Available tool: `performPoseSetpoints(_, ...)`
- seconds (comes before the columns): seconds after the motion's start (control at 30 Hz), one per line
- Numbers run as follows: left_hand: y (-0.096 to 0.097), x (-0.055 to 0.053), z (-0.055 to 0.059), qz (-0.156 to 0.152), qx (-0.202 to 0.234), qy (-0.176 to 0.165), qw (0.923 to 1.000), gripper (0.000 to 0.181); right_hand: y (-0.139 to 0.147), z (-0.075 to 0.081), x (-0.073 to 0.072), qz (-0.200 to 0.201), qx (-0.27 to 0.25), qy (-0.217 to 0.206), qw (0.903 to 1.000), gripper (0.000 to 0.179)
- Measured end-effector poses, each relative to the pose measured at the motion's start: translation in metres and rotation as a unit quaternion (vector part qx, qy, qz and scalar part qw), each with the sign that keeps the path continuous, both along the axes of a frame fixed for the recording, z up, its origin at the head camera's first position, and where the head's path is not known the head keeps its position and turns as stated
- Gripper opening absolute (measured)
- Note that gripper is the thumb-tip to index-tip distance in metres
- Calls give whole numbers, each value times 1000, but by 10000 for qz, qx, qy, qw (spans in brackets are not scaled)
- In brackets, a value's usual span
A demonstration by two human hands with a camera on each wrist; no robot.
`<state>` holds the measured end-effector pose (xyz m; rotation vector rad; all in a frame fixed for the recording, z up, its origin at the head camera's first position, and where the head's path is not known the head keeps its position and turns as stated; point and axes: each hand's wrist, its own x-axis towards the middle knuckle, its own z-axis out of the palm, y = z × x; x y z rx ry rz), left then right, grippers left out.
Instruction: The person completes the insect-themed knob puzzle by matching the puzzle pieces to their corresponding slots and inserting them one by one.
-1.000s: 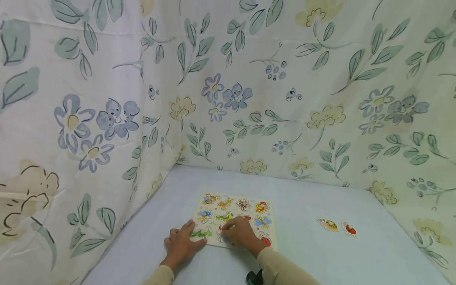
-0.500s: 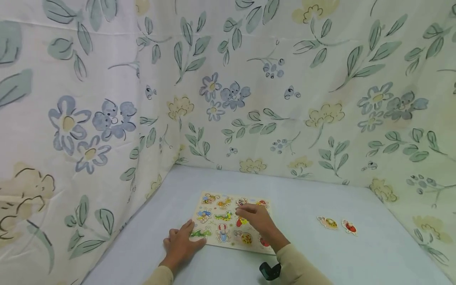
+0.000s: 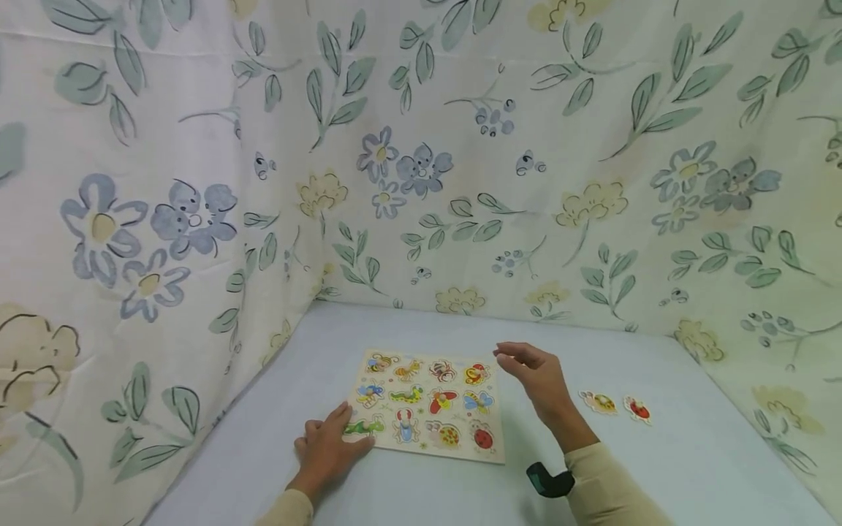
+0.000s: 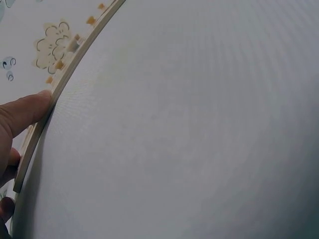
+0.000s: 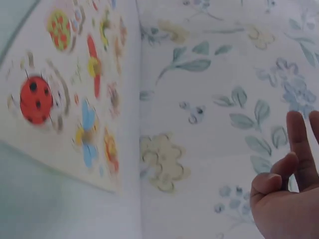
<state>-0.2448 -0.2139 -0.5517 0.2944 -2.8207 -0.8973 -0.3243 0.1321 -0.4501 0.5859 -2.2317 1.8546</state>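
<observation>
A wooden insect puzzle board (image 3: 421, 409) lies on the table, covered in bright bug shapes. At its near left corner is my left hand (image 3: 329, 446), with the thumb along the near edge and the fingers at the left side. In the left wrist view the thumb (image 4: 30, 109) presses against the board's edge (image 4: 75, 57). My right hand (image 3: 539, 376) hovers just past the board's right edge, its fingers loosely bent and nothing in them; the right wrist view shows this hand (image 5: 289, 194) empty too. Near it lie a snail piece (image 3: 598, 402) and a ladybug piece (image 3: 638, 410).
The table (image 3: 408, 489) has a pale cloth on it. Floral curtains (image 3: 473, 161) hang behind it and along the left side. A dark wrist device (image 3: 550, 480) sits by my right sleeve. The board's printed ladybug (image 5: 36, 99) appears large in the right wrist view.
My right hand has left the blue beetle shape on the board and moved up and right, past the board's edge, uncovering the board. The left hand stays at the corner.
</observation>
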Motion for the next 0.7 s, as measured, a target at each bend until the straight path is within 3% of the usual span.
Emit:
performPoseSetpoints(0.13,0,0,0,0,-26,1,10000,83,24,7,-2,-333,-54,303,9990,34)
performPoseSetpoints(0.33,-1,-1,-1,-39,-25,-40,10000,84,63,10,-6,-1154,54,262,9930,39)
performPoseSetpoints(0.53,-2,-1,0,-67,-12,-30,10000,84,102,-1,-16,-1788,-35,-215,9837,48)
performPoseSetpoints(0.7,-3,-4,-1,-55,-1,-70,10000,85,128,-12,-25,-2147,-640,-893,9705,53)
